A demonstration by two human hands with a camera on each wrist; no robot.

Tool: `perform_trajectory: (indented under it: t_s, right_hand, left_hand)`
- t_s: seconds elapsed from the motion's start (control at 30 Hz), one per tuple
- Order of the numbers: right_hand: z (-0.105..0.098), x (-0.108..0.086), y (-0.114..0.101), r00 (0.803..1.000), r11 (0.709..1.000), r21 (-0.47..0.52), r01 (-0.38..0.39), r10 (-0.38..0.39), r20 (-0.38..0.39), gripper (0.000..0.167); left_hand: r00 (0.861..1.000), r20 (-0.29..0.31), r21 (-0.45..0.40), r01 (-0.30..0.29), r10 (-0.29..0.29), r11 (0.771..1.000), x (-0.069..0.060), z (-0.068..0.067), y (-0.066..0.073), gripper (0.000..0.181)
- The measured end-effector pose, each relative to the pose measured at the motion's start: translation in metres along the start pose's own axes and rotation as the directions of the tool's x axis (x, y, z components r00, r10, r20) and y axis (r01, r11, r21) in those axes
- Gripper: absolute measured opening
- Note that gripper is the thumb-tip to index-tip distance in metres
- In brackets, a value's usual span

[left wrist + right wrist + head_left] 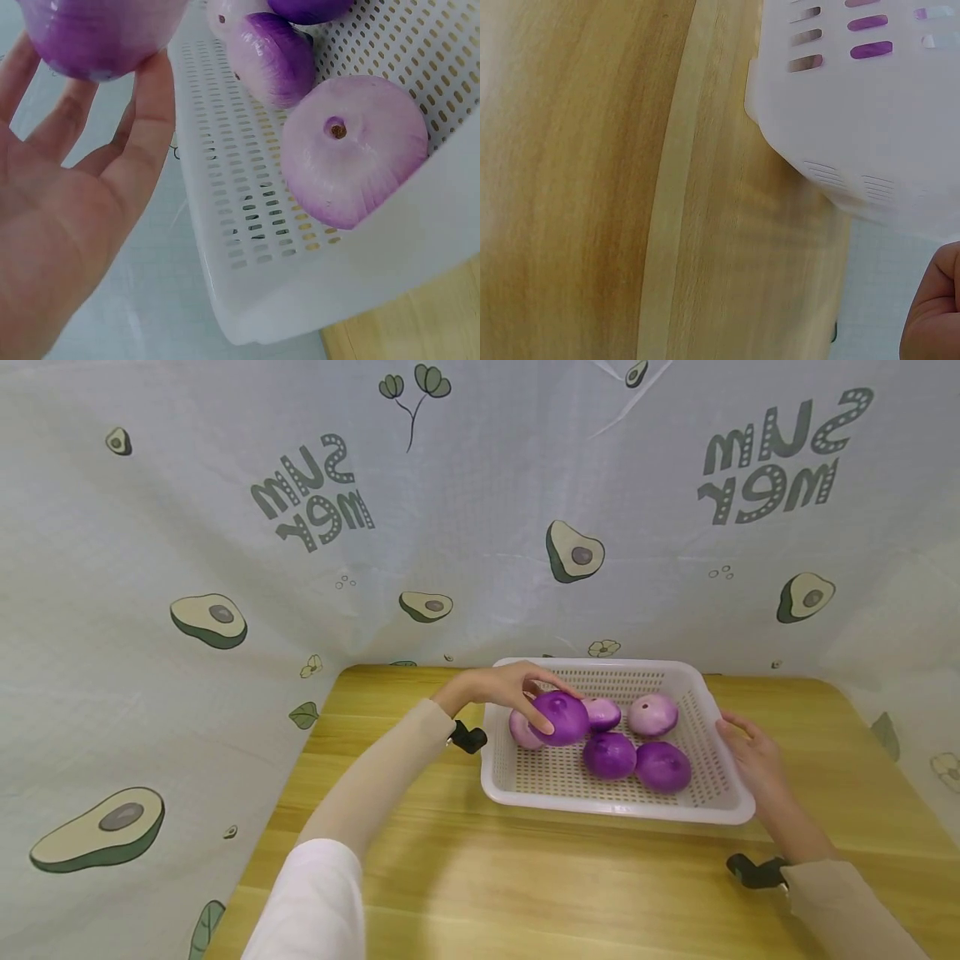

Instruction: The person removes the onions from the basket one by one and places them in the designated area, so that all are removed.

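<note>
My left hand (pixel 510 687) holds a purple onion (pixel 561 718) over the left part of a white plastic basket (pixel 615 804). In the left wrist view the fingers curve around the onion (pixel 105 34) from below. Under it, a pale onion (pixel 524 732) is partly hidden. Farther right in the basket lie a two-tone onion (pixel 602 715), a pale pink onion (pixel 652 716) and two deep purple onions, one (pixel 610 756) beside the other (pixel 663 767). My right hand (pixel 753 760) grips the basket's right rim; its curled edge shows in the right wrist view.
The basket stands on a wooden table (pixel 450 877), near its back edge. Behind and at the sides hangs a pale cloth (pixel 480 510) printed with avocados and lettering. Dark wrist mounts sit on both arms.
</note>
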State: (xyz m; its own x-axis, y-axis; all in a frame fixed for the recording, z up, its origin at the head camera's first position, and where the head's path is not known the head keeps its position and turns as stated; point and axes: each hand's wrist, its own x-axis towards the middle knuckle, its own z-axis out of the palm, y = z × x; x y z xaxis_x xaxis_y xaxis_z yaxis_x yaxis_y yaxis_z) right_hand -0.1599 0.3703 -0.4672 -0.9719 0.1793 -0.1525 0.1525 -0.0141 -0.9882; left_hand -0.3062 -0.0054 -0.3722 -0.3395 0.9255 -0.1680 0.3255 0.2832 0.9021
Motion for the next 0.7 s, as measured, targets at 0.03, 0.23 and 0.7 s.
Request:
perform_trajectory:
  t_s: [0.03, 0.23, 0.7]
  right_hand:
    - [0.000, 0.000, 0.000, 1.000, 1.000, 0.003, -0.001, 0.001, -0.003, 0.021]
    - [0.001, 0.000, 0.001, 1.000, 0.999, 0.038, -0.004, 0.004, -0.004, 0.017]
    - [-0.003, 0.003, 0.003, 1.000, 0.994, -0.110, 0.025, -0.025, 0.007, 0.046]
  left_hand:
    - [1.000, -0.013, 0.006, -0.007, 0.007, 1.000, -0.002, 0.000, -0.001, 0.066]
    - [0.995, -0.086, 0.035, -0.047, 0.050, 0.998, -0.012, 0.000, -0.003, 0.063]
    - [0.941, -0.337, -0.060, -0.011, -0.010, 0.998, -0.043, -0.002, -0.008, 0.063]
